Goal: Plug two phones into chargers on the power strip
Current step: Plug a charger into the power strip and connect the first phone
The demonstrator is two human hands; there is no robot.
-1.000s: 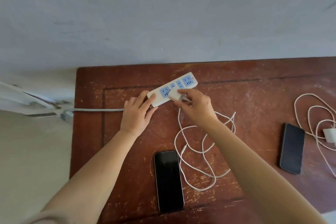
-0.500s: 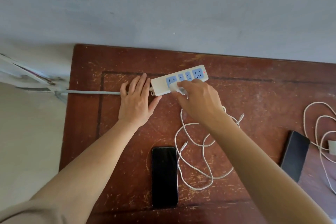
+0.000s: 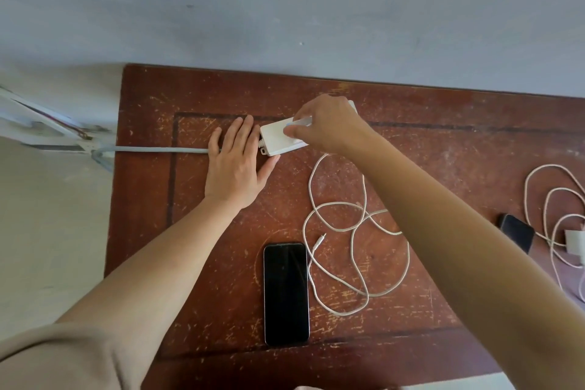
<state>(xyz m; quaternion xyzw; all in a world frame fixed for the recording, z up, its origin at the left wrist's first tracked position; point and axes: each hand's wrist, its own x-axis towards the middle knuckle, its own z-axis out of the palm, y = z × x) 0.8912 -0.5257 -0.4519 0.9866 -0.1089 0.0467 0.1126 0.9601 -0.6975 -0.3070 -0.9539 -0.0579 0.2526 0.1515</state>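
A white power strip lies near the back of the worn brown table. My left hand rests flat on the table, fingers spread, thumb touching the strip's left end. My right hand covers most of the strip and pinches a white charger plug against its top. The plug's white cable loops loosely over the table, its free connector beside a black phone lying face up in front. A second dark phone lies at the right, partly hidden by my right forearm.
A second white charger with a coiled white cable sits at the table's right edge. The strip's grey cord runs left off the table toward a white frame. A pale wall rises behind the table.
My right hand has slid further over the power strip, hiding its blue sockets, with the plug still pinched. My left hand has flattened beside the strip's end.
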